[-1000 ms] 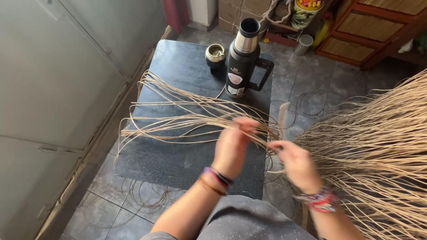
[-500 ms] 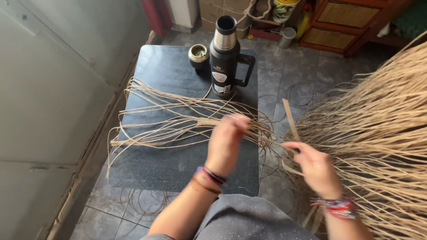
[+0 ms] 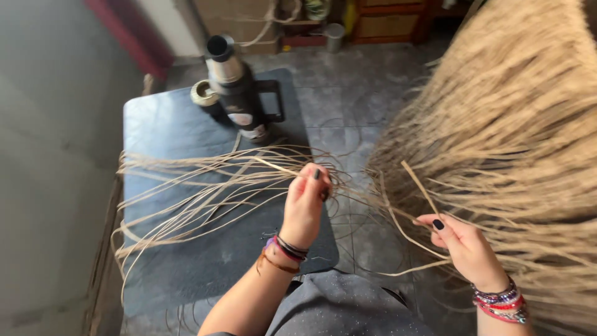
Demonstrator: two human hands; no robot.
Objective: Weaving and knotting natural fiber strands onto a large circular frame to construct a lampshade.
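Observation:
My left hand (image 3: 306, 202) is closed around the gathered ends of a bundle of long pale straw strands (image 3: 199, 186) that fan out to the left over a dark low table (image 3: 168, 130). My right hand (image 3: 463, 246), lower right, pinches a single thin straw strand (image 3: 415, 186) pulled from a big mass of straw fibres (image 3: 497, 124) on the right. Both wrists wear several coloured bracelets.
A black and steel thermos (image 3: 239, 93) with a handle stands at the table's far end, with a small round cup (image 3: 204, 93) beside it. A grey wall (image 3: 56, 155) runs along the left. Wooden furniture (image 3: 385, 18) and a metal can (image 3: 334, 36) sit on the tiled floor behind.
My right hand has drawn away to the right and down, taking one strand out of the mass. The left hand keeps its hold on the bundle. The camera view has swung to the right.

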